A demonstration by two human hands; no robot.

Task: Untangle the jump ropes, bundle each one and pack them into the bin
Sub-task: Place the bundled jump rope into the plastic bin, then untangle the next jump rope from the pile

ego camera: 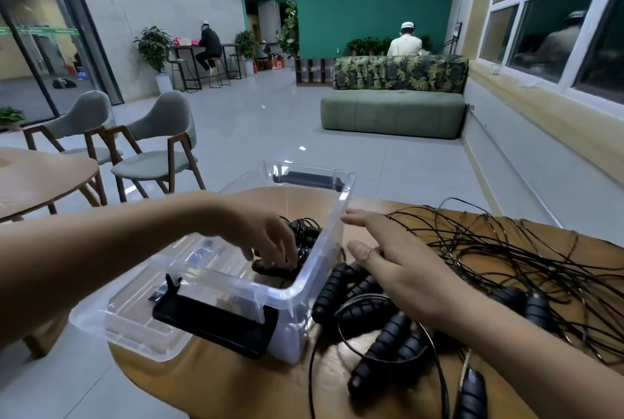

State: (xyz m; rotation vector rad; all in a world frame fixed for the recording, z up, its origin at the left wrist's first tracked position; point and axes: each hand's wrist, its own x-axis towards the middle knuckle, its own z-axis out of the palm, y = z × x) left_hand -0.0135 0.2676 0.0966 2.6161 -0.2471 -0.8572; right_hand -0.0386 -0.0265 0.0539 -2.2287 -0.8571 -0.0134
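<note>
Left hand (270,244): reached into the bin (332,233) from above, wrist bent, fingers curled downward and closed on the dark handle of a bundled rope (305,233) that lies against the bin's right wall. Left forearm crosses the view from the lower left, passing over the bin's near rim.

Right hand (395,265): open, palm down, fingers straight and slightly spread, thumb pointing toward the bin. It holds nothing and hovers just beside the bin's right wall, above the loose handles (381,344); contact with them cannot be judged. Right forearm enters from the lower right.

Counts: one clear plastic bin, a black clip (216,320) at its near end and a second at its far end; one clear lid (135,327) lying flat under and left of the bin; one bundle visible inside the bin; at least seven black ribbed handles on the table (236,385) to the right of the bin, their thin black cords (506,250) spread in one tangled heap. The number of separate ropes in the heap cannot be told.
</note>
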